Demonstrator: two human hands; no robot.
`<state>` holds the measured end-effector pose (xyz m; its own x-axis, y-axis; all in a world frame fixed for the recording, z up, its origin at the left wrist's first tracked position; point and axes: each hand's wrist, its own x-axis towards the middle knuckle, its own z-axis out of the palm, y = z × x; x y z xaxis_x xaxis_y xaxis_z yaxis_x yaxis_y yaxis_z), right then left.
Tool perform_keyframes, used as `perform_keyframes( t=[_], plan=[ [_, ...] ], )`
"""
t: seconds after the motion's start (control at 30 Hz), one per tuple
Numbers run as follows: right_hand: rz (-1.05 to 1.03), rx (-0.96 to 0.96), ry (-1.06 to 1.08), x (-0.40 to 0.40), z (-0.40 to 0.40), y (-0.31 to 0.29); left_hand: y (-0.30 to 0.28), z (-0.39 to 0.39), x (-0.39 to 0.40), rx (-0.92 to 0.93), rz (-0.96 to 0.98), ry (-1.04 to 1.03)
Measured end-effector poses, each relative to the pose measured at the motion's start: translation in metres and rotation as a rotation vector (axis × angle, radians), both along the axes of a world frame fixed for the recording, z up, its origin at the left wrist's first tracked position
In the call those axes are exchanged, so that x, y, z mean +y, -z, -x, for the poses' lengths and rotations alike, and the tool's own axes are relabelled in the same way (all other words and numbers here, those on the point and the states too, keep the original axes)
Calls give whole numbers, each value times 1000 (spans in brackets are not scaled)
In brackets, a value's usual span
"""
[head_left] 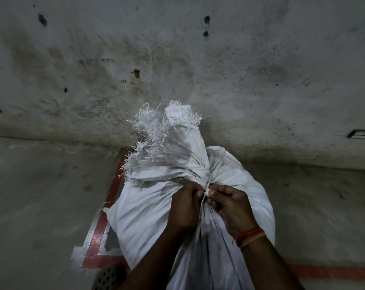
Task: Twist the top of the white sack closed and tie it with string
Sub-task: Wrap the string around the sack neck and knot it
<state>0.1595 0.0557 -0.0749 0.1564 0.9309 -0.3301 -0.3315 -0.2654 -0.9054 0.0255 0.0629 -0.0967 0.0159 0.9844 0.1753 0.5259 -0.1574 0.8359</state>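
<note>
A full white sack [148, 216] stands on a concrete floor [41, 206] against a stained grey wall [177, 49]. Its top is gathered into a twisted neck just above the person's fingers, with a frayed mouth [167, 132] fanning out beyond. A pale string [205, 190] wraps the neck and runs down between the fingertips. The left hand [184, 206] and right hand [232, 206] both pinch it, fingers curled tight, knuckles nearly touching. Red floor tape [106, 218] lies left of the hands.

Head view, steeply downward, close above sack [148, 216]
</note>
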Motion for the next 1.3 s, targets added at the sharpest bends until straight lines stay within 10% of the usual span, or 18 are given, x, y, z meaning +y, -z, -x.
perform_keyframes(
  t=[0.37,0.57,0.73,1.3],
  plan=[
    [26,68,18,-2,2,-4,1,-1,-2,-65,-10,-37],
    [-16,74,30,-4,0,-4,3,-3,-3,-573,210,-33],
    [-9,37,-4,-2,-1,-4,1,1,-1,-633,305,-52],
    [-119,-812,-33,-8,-3,-5,-5,-4,-7,-454,218,-48]
  ],
)
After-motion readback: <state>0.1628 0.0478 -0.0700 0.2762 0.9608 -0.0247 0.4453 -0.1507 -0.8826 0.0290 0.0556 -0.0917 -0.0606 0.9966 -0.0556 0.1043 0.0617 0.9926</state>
